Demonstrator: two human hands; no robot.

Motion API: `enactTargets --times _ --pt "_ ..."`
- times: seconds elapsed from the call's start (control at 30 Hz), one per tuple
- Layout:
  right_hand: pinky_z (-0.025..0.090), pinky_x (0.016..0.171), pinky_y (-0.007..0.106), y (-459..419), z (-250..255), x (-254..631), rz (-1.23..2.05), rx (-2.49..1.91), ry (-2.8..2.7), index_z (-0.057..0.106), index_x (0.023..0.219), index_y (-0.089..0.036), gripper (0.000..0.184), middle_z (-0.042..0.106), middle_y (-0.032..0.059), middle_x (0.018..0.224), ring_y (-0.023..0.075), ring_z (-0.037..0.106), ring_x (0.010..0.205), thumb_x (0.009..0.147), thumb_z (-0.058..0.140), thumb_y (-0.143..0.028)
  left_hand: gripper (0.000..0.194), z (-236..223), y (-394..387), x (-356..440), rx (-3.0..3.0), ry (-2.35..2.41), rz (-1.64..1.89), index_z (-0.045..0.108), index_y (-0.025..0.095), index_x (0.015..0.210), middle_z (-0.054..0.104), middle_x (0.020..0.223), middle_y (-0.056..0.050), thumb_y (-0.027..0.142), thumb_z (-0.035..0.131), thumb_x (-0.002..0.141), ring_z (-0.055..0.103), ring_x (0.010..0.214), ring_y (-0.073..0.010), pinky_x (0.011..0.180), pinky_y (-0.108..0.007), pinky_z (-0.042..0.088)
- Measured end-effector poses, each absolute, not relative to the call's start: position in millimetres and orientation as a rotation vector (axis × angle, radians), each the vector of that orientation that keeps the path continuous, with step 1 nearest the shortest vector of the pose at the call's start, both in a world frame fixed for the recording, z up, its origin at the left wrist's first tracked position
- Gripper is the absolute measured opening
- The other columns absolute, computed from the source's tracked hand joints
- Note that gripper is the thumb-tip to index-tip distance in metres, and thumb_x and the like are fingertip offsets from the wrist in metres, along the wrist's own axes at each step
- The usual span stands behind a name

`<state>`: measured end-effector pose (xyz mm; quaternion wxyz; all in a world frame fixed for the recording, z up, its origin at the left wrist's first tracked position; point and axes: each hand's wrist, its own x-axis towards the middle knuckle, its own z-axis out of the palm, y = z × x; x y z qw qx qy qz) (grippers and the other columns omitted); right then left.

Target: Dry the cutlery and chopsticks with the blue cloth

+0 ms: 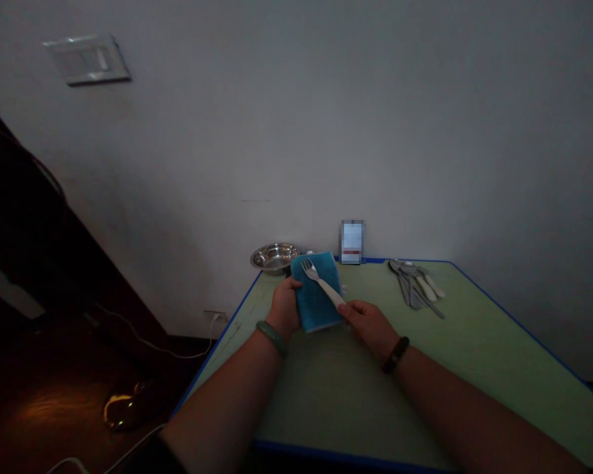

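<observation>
A folded blue cloth point(316, 306) is held up over the table by my left hand point(285, 306), whose fingers close around its left edge. My right hand point(368, 322) pinches the end of a fork's pale handle. The fork point(330, 291) lies slantwise across the front of the cloth, its metal tines pointing up and left. Behind the cloth, at the table's far left corner, stands a shiny metal bowl point(275, 257), partly covered by the cloth.
Several pieces of cutlery point(414, 283) lie in a pile at the far right of the green table point(474, 368). A phone point(352, 242) with a lit screen leans against the wall point(296, 131). A white cable point(178, 356) runs to a wall socket on the left.
</observation>
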<state>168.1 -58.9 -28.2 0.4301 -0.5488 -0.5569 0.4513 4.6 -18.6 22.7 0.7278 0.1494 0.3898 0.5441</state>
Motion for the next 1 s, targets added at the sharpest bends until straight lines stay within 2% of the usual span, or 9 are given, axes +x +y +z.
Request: enactTargets --times 0.3,0.47,0.73,1.0 --pt "0.027 0.046 0.025 -57.5 -29.4 168.7 1.141 -1.366 -1.406 0.052 0.064 -0.021 0.041 0.043 -0.005 0.057 0.0095 0.035 0.048 0.073 0.059 -0.06 0.031 17.6 -13.8 2.5 0.376 0.843 1.265 0.068 0.013 0.087 0.073 0.07 -0.01 0.018 0.049 0.063 0.073 0.075 -0.0301 0.076 -0.046 0.059" --pt "0.027 0.049 0.026 -57.3 -29.5 168.6 1.111 -1.385 -1.441 0.051 0.064 -0.021 0.042 0.043 -0.005 0.058 0.01 0.036 0.051 0.074 0.057 -0.061 0.039 19.1 -16.0 5.6 0.398 0.844 1.267 0.068 0.015 0.093 0.075 0.072 -0.006 0.013 0.049 0.058 0.073 0.073 -0.0279 0.076 -0.044 0.059" --pt "0.027 0.05 0.026 -56.8 -30.5 168.5 1.102 -1.371 -1.441 0.051 0.065 -0.021 0.041 0.042 -0.0046 0.057 0.0107 0.036 0.051 0.075 0.055 -0.061 0.043 19.4 -20.3 6.5 0.402 0.838 1.118 0.069 0.012 0.098 0.076 0.073 -0.008 0.012 0.048 0.06 0.073 0.072 -0.0286 0.074 -0.046 0.059" --pt "0.03 0.053 0.026 -58.2 -27.7 168.5 1.047 -1.376 -1.518 0.05 0.065 -0.02 0.038 0.043 -0.0037 0.06 0.0115 0.039 0.056 0.075 0.055 -0.057 0.038 22.7 -18.9 4.8 0.371 0.867 1.197 0.069 0.012 0.093 0.074 0.07 -0.009 0.015 0.048 0.061 0.072 0.068 -0.0277 0.07 -0.044 0.06"
